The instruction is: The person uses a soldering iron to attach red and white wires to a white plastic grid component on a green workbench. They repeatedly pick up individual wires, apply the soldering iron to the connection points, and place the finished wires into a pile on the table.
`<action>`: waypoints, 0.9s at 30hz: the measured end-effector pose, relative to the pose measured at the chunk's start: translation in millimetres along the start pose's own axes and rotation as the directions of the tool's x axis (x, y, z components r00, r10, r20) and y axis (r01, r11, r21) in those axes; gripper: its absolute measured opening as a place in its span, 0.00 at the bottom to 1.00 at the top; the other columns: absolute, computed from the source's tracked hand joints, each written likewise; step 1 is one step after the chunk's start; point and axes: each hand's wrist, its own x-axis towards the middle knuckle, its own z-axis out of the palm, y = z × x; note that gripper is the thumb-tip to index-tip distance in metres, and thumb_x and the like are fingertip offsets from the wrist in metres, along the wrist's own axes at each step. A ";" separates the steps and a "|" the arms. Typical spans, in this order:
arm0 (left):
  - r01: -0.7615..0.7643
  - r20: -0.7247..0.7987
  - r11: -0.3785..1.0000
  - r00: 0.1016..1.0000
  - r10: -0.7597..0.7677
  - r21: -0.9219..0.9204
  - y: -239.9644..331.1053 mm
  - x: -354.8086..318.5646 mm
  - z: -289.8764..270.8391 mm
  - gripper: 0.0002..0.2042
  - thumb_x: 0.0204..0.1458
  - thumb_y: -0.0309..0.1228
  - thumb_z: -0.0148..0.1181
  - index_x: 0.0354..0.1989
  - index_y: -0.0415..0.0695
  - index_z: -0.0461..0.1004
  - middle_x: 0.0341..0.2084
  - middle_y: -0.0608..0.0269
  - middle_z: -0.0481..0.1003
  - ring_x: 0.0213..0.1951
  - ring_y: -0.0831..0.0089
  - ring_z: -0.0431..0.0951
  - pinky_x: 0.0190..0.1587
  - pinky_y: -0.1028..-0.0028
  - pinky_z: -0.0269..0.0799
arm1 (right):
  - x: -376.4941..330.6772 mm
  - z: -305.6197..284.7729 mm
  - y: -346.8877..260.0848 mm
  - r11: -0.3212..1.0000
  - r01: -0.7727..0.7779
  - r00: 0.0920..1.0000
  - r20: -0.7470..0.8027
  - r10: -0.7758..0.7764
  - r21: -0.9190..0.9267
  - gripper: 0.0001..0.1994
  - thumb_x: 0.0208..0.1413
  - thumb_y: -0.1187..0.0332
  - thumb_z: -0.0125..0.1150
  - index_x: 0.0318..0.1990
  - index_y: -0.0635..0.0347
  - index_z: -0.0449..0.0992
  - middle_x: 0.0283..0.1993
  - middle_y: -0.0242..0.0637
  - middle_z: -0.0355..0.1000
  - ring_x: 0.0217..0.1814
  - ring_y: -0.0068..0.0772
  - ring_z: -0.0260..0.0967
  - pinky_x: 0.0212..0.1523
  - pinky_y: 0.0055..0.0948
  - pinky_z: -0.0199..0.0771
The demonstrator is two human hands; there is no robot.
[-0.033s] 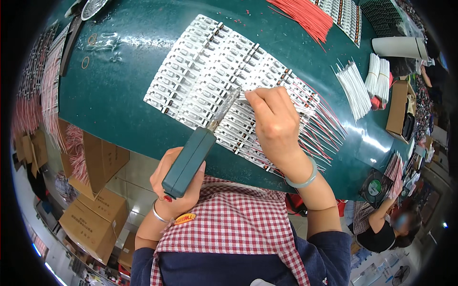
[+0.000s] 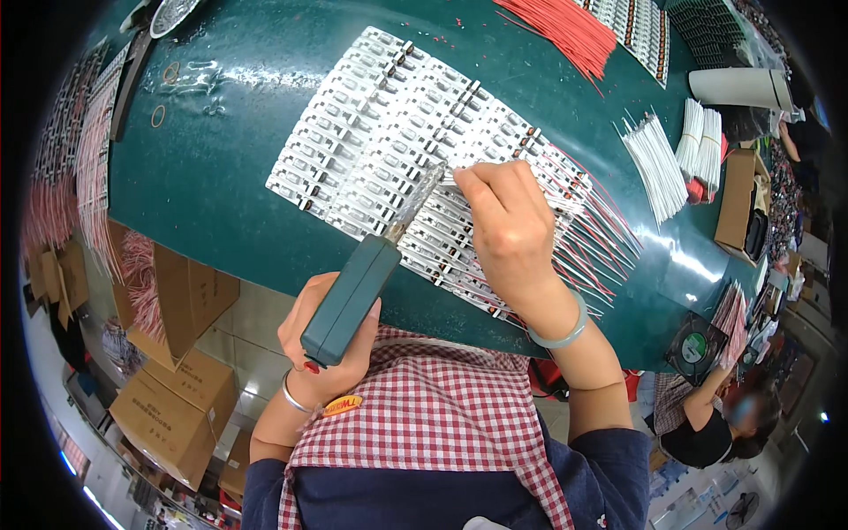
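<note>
My left hand (image 2: 329, 327) is closed around the dark green body of a soldering gun (image 2: 352, 299). Its metal tip reaches up and right onto a panel of white circuit boards (image 2: 367, 132). With thumb and forefinger together, my right hand (image 2: 512, 221) pinches a thin white wire (image 2: 449, 179) close to that tip; the fingers partly hide it. Red and white wires (image 2: 601, 252) trail off the boards' right side, beneath and beyond my right hand. Small dark and orange parts sit in rows along the boards.
Red wires (image 2: 565, 35) lie at the far side of the green table (image 2: 212, 203). White wire bundles (image 2: 655, 163) are to the right, near a cardboard box (image 2: 740, 203). Wired panels hang over the left edge above cartons (image 2: 172, 415). Another person (image 2: 707, 424) sits at lower right beside a black fan (image 2: 696, 347).
</note>
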 end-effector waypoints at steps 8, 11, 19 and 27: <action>0.019 0.002 0.999 1.000 -0.019 -0.035 7.3 6.0 -0.3 0.09 0.43 0.16 0.68 0.33 0.33 0.77 0.32 0.52 0.77 0.31 0.62 0.80 0.34 0.73 0.75 | 2.3 -2.3 -2.1 1.000 0.002 1.000 0.030 -0.002 -0.017 0.14 0.37 0.78 0.60 0.37 0.70 0.77 0.36 0.40 0.71 0.36 0.38 0.68 0.33 0.32 0.73; 0.033 0.001 0.999 0.999 -0.033 -0.005 9.0 6.4 -1.4 0.08 0.43 0.17 0.68 0.33 0.33 0.77 0.31 0.52 0.77 0.31 0.62 0.80 0.33 0.73 0.75 | 2.3 -1.8 -2.4 1.000 0.001 0.999 0.032 0.000 -0.025 0.14 0.37 0.78 0.60 0.37 0.70 0.77 0.36 0.40 0.71 0.36 0.38 0.68 0.33 0.32 0.73; 0.105 -0.029 0.990 0.994 -0.108 -0.097 -4.8 -12.1 -4.4 0.10 0.45 0.19 0.68 0.37 0.32 0.79 0.33 0.49 0.78 0.32 0.60 0.81 0.33 0.71 0.76 | 4.1 -4.3 -3.7 1.000 -0.011 0.998 0.054 0.012 -0.017 0.15 0.37 0.79 0.60 0.38 0.69 0.77 0.36 0.40 0.71 0.37 0.38 0.69 0.34 0.32 0.73; 0.119 -0.006 0.991 0.993 -0.120 -0.067 -3.9 -7.5 -4.8 0.11 0.47 0.20 0.68 0.40 0.32 0.79 0.36 0.48 0.79 0.35 0.61 0.82 0.35 0.71 0.78 | 6.5 -8.1 1.3 1.000 -0.015 1.000 0.005 0.015 0.010 0.15 0.37 0.80 0.60 0.39 0.70 0.77 0.37 0.40 0.72 0.37 0.38 0.69 0.33 0.32 0.72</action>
